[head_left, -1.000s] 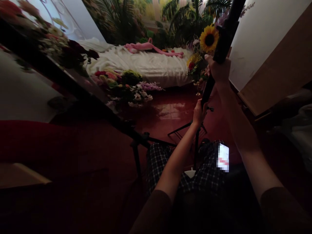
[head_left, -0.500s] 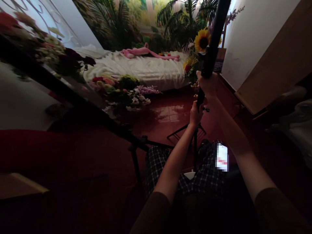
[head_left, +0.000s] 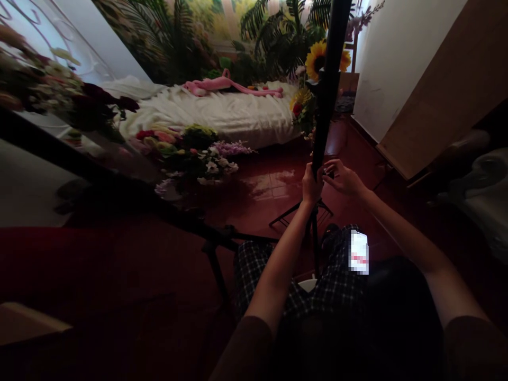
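A black tripod stand [head_left: 324, 114] rises between my knees, its pole leaning a little to the right at the top. Wrapped round the pole at its lower joint is my left hand [head_left: 311, 185]. From the right, my right hand [head_left: 344, 178] pinches a small dark tightening knob [head_left: 329, 172] on that joint, thumb and fingertips closed on it. The stand's spread legs [head_left: 286, 211] reach the floor beyond my knees. On my right thigh lies a phone [head_left: 359, 253] with a lit, blurred screen.
A second black pole [head_left: 119, 182] slants across the left side. Ahead is a platform with white cloth [head_left: 238, 119] and a pink plush toy [head_left: 214, 84]. Artificial flowers [head_left: 198, 153] stand before it, sunflowers [head_left: 316, 61] at its right. A brown board [head_left: 420, 106] leans on the right wall.
My right hand has let go of the upper pole and come down to the knob. My left hand still grips the lower joint. The view has shifted slightly.
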A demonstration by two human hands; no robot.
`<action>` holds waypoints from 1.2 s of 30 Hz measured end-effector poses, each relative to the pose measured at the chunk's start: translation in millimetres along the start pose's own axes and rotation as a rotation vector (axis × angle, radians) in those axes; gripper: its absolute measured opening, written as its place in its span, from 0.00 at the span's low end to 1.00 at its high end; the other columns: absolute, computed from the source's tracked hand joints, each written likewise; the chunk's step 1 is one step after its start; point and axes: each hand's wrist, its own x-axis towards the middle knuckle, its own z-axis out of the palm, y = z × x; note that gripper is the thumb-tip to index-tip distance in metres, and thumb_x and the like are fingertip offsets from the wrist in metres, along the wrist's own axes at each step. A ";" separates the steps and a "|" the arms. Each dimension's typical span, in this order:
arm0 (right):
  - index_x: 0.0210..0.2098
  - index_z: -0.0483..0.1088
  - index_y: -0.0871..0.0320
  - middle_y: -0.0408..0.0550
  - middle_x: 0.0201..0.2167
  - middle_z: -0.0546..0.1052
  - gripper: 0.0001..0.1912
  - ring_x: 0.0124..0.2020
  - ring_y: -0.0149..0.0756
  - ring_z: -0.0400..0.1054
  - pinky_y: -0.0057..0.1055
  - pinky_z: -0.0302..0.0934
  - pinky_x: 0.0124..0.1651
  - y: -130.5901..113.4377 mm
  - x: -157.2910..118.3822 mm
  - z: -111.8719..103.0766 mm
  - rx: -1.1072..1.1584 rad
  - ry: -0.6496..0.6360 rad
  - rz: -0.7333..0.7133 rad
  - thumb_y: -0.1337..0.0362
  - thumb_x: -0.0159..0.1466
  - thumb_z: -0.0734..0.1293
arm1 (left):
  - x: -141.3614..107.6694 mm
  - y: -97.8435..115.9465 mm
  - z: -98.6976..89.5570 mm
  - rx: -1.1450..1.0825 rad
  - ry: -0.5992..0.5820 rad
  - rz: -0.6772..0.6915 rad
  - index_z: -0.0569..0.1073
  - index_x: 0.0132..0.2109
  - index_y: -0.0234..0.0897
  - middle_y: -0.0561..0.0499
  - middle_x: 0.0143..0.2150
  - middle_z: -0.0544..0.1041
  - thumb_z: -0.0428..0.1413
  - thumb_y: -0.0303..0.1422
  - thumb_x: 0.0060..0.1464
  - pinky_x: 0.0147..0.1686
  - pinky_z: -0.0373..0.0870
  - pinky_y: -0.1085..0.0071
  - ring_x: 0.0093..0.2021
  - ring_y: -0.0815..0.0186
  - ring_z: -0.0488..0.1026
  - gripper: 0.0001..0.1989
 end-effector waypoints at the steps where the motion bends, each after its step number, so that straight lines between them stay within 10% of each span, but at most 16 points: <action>1: 0.52 0.63 0.54 0.51 0.45 0.78 0.26 0.41 0.41 0.76 0.37 0.71 0.42 5.3 -9.0 -0.1 -0.015 -0.006 0.021 0.45 0.62 0.67 | 0.1 0.8 0.2 0.008 0.009 -0.012 0.68 0.47 0.36 0.46 0.37 0.77 0.48 0.47 0.64 0.37 0.69 0.71 0.36 0.66 0.75 0.18; 10: 0.51 0.64 0.52 0.47 0.42 0.80 0.24 0.38 0.39 0.76 0.33 0.69 0.40 3.0 -19.1 9.2 0.186 0.090 0.208 0.46 0.61 0.68 | 0.7 3.7 -2.9 0.039 0.018 -0.031 0.68 0.45 0.37 0.50 0.32 0.74 0.49 0.45 0.64 0.32 0.64 0.73 0.31 0.68 0.71 0.16; 20: 0.28 0.64 0.58 0.35 0.14 0.66 0.08 0.13 0.20 0.57 0.18 0.51 0.17 -19.4 17.1 28.3 1.133 0.175 0.984 0.69 0.65 0.64 | 0.5 4.3 -2.3 0.021 0.029 -0.047 0.68 0.43 0.39 0.51 0.31 0.74 0.50 0.45 0.63 0.33 0.66 0.74 0.32 0.69 0.73 0.14; 28: 0.36 0.66 0.56 0.37 0.20 0.73 0.14 0.16 0.24 0.66 0.19 0.57 0.18 -23.1 -10.3 27.2 0.808 0.315 0.678 0.54 0.62 0.70 | 0.3 3.6 -2.3 0.019 0.023 -0.030 0.68 0.45 0.39 0.51 0.31 0.74 0.48 0.48 0.63 0.33 0.66 0.73 0.31 0.69 0.72 0.17; 36: 0.50 0.62 0.52 0.34 0.17 0.71 0.28 0.16 0.25 0.64 0.20 0.55 0.19 -8.2 -37.1 36.2 0.657 0.174 0.391 0.38 0.62 0.62 | -0.4 4.1 -2.4 0.003 0.017 -0.051 0.68 0.45 0.39 0.51 0.31 0.73 0.48 0.49 0.63 0.33 0.64 0.73 0.31 0.69 0.71 0.18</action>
